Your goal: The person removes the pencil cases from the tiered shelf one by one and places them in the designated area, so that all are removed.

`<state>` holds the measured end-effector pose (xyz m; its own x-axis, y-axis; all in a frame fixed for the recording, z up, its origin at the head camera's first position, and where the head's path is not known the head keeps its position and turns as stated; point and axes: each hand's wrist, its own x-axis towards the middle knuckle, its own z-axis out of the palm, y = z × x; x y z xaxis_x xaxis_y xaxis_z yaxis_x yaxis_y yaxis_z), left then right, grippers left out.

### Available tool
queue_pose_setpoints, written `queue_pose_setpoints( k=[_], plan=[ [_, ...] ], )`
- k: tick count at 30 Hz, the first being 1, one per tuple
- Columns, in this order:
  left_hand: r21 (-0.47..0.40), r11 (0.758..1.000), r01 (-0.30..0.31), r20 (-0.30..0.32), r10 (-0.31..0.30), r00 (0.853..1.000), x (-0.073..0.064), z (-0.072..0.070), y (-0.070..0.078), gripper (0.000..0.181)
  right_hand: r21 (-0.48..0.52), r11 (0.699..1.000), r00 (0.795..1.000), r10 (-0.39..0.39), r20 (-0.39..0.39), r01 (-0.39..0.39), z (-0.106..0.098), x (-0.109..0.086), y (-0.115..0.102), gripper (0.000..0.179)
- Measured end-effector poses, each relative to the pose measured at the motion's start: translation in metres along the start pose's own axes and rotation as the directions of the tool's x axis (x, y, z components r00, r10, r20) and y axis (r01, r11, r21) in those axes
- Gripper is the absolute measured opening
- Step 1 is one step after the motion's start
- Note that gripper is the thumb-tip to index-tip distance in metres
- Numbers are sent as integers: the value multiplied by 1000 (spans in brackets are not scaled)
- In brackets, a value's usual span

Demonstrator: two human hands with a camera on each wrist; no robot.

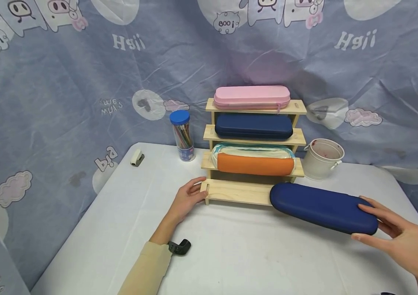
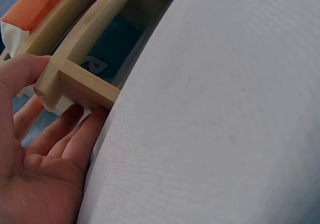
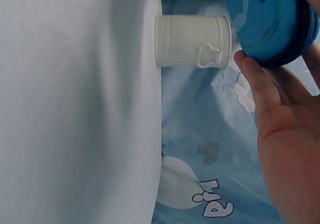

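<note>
A dark blue zip pencil case is held at its right end by my right hand, thumb on the near side and fingers on the far side. Its left end overlaps the bottom step of a tiered wooden rack; whether it touches cannot be told. The right wrist view shows a printed face of this pencil case and its zipper. My left hand grips the left end of that bottom step. In the left wrist view, the left thumb lies against the board edge and the fingers reach beneath it.
Higher steps carry an orange and white case, another navy case and a pink case. A white bucket stands right of the rack. Left are a blue-lidded tub of pencils and a small white stapler-like item.
</note>
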<state>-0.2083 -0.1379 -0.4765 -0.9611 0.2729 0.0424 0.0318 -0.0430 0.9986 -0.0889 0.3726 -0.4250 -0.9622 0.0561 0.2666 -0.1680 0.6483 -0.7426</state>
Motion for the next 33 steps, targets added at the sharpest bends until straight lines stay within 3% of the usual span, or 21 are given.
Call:
queue_pose_setpoints(
  k=[6, 9, 16, 22, 28, 33],
  plan=[
    [-1, 1000, -1, -6, 1, 1000, -1, -2, -1, 54, -79, 990, 993, 118, -25, -119, -5, -8, 4, 81],
    [-4, 1000, -1, -8, 1, 1000, -1, -4, -1, 54, -94, 987, 991, 130, -43, -134, -5, -11, 7, 83],
    [-15, 1000, -1, -7, 1, 1000, -2, -4, -1, 54, -64, 994, 989, 81, -122, -89, -7, -15, 13, 82],
    [-16, 1000, 7, -10, -7, 1000, -3, -5, -1, 53, -92, 989, 983, 105, -148, -119, -10, -17, 17, 81],
    [-14, 1000, -6, 4, 6, 1000, -2, -3, 0, 54, -16, 996, 985, 88, -151, -91, -14, -15, 29, 79],
    [-21, 1000, -11, 15, 11, 1000, -2, 0, 0, 53, -8, 993, 977, 111, -183, -114, -17, -13, 42, 78]
  ],
)
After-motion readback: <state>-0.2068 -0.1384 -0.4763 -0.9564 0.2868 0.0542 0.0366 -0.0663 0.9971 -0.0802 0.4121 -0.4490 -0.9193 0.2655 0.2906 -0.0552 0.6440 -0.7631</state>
